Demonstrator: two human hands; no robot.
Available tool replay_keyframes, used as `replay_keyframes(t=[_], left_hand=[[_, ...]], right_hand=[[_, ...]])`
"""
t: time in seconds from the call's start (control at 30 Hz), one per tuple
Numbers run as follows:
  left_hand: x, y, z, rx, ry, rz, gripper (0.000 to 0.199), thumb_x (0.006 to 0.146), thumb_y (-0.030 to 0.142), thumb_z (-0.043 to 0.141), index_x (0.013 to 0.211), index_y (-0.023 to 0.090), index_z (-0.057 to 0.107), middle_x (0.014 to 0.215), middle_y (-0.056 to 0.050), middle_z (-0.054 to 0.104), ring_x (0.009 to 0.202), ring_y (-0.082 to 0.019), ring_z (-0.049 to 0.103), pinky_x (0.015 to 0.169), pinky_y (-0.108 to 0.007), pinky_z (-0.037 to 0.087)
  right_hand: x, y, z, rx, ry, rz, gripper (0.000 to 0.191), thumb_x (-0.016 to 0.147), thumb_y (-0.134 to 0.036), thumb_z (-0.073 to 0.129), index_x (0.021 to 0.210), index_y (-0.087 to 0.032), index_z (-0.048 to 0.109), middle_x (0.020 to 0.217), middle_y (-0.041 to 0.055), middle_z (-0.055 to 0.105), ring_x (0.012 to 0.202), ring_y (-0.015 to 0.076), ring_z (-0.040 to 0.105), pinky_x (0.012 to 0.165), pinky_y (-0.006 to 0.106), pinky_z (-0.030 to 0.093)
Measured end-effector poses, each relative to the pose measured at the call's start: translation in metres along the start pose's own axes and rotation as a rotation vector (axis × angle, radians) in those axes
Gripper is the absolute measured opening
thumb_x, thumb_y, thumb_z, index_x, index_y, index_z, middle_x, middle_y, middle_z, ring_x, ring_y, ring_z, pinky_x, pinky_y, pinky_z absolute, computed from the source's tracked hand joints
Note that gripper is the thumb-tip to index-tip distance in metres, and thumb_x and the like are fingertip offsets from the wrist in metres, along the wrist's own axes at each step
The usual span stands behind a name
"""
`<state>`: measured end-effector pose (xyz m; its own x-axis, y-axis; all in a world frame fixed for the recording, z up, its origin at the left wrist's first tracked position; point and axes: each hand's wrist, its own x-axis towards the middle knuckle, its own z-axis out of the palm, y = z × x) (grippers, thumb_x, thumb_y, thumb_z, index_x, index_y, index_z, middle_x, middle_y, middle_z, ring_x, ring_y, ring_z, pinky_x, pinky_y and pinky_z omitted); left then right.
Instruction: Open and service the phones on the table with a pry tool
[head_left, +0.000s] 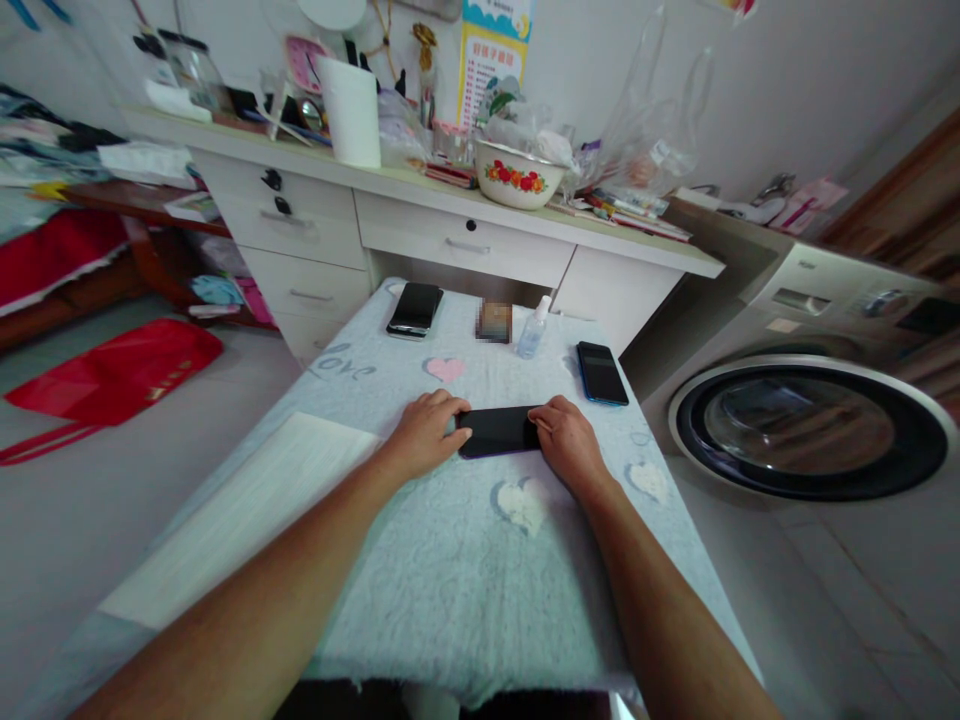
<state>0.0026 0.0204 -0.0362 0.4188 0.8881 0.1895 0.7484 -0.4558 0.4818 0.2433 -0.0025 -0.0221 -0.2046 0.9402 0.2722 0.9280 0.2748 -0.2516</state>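
Note:
A black phone [499, 432] lies sideways, screen up, on the cloth-covered table. My left hand [424, 437] grips its left end, with the thumb at the near side and the fingers at the far side. At the other end, my right hand [571, 442] is closed on the phone, its fingers curled over the screen's edge. Whether the right fingertips also pinch something small cannot be made out. Beyond the hands stand a clear spray bottle [533, 330] and a small blurred-out item [494, 322].
Another phone [602, 373] lies at the table's right edge, and a dark phone-like stack [415, 309] at the far left. A white paper strip [247, 515] runs under my left forearm. Behind are a cluttered white desk [465, 240] and, at right, a washing machine [810, 340].

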Motion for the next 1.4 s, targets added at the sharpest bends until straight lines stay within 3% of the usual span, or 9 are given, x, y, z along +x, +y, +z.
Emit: replay_keyframes(t=[0.4,0.8,1.1,1.4], left_hand=[[0.000,0.002,-0.001,-0.005,0.010,0.001,0.029,0.081,0.029,0.059,0.108,0.019,0.062,0.105,-0.007,0.062,0.100,-0.024,0.056,0.090,-0.038,0.042],[0.000,0.002,0.000,-0.014,0.017,-0.001,0.028,0.081,0.029,0.059,0.107,0.021,0.063,0.104,-0.007,0.061,0.099,-0.024,0.056,0.089,-0.038,0.043],[0.000,0.001,0.001,-0.008,0.014,0.005,0.028,0.081,0.030,0.059,0.108,0.021,0.062,0.105,-0.007,0.061,0.099,-0.024,0.056,0.088,-0.038,0.043],[0.000,0.001,0.000,-0.006,0.012,0.015,0.029,0.082,0.030,0.059,0.109,0.021,0.062,0.105,-0.007,0.061,0.101,-0.024,0.056,0.090,-0.038,0.043]], right_hand=[[0.001,0.001,0.002,-0.084,0.019,0.059,0.026,0.091,-0.014,0.046,0.098,-0.017,0.071,0.092,0.0067,0.060,0.089,0.0165,0.055,0.082,0.025,0.040],[0.026,-0.008,-0.021,-0.252,-0.259,0.056,0.025,0.088,-0.013,0.049,0.091,-0.017,0.073,0.093,0.0100,0.063,0.081,0.0175,0.059,0.072,0.027,0.039],[0.011,-0.009,-0.003,-0.165,-0.040,0.109,0.024,0.088,-0.012,0.048,0.091,-0.017,0.071,0.091,0.0076,0.061,0.081,0.0167,0.058,0.073,0.026,0.038],[0.010,-0.009,0.005,-0.076,0.025,0.062,0.024,0.090,-0.014,0.047,0.095,-0.018,0.071,0.091,0.0070,0.059,0.087,0.0171,0.055,0.081,0.026,0.039]])
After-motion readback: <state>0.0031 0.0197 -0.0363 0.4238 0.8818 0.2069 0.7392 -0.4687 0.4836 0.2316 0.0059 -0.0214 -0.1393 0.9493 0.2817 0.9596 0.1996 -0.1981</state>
